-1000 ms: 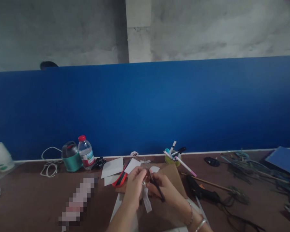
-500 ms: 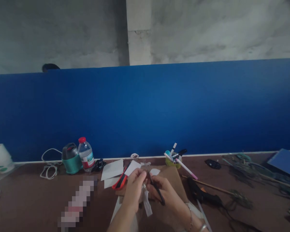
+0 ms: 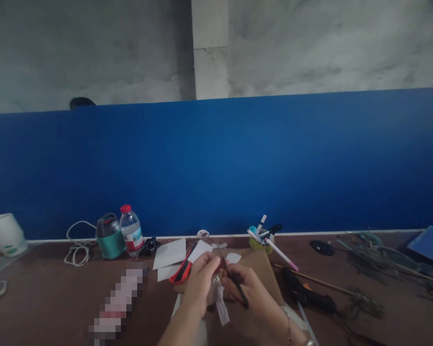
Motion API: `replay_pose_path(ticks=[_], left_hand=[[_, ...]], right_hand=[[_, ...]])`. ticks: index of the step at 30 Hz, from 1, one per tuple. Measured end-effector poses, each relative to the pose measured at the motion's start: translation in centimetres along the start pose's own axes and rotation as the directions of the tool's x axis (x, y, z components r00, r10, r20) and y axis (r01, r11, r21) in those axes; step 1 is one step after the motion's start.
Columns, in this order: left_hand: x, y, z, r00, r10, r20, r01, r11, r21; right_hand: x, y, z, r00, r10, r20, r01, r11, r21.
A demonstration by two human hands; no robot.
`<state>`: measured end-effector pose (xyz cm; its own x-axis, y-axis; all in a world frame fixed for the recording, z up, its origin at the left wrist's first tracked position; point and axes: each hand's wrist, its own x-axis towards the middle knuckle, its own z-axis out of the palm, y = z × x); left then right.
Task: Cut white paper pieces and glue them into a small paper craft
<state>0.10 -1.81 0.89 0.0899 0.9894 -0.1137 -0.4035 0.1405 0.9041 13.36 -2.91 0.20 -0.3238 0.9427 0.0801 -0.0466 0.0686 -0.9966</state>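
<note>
My left hand (image 3: 199, 280) is closed in a pinch on a small white paper piece (image 3: 221, 302) whose strip hangs down between my hands. My right hand (image 3: 248, 285) grips black-handled scissors (image 3: 234, 278), blades pointing up and away toward the paper. Both hands meet above a brown cardboard sheet (image 3: 260, 269) lying on the brown table (image 3: 50, 298).
White paper pieces (image 3: 169, 253) and a red utility knife (image 3: 182, 270) lie just behind my left hand. A water bottle (image 3: 131, 230), teal jar (image 3: 109, 236), white cable (image 3: 76, 245), pen cup (image 3: 260, 237), black glue gun (image 3: 306, 292), cords (image 3: 368, 259) and a blue divider (image 3: 216, 163) surround them.
The view shifted slightly; my hands stay together and sit a little lower. The paper and scissors are held as before.
</note>
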Motion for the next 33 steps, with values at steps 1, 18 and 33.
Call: replay_pose_path(ticks=[1,18,33], left_hand=[[-0.1,0.2,0.0,1.0,0.003,0.008,-0.003,1.0,0.008],[0.2,0.8,-1.3,0.991,-0.031,0.132,0.012,0.99,0.142],[-0.1,2.0,-1.7,0.979,-0.092,0.18,0.048,0.971,0.235]], right_hand=[[0.0,-0.1,-0.1,1.0,0.007,0.009,-0.007,0.999,-0.032],[-0.1,-0.6,-2.0,0.984,0.055,0.168,-0.031,0.99,-0.14],[-0.4,-0.2,-3.6,0.977,0.066,0.202,0.0,0.95,-0.311]])
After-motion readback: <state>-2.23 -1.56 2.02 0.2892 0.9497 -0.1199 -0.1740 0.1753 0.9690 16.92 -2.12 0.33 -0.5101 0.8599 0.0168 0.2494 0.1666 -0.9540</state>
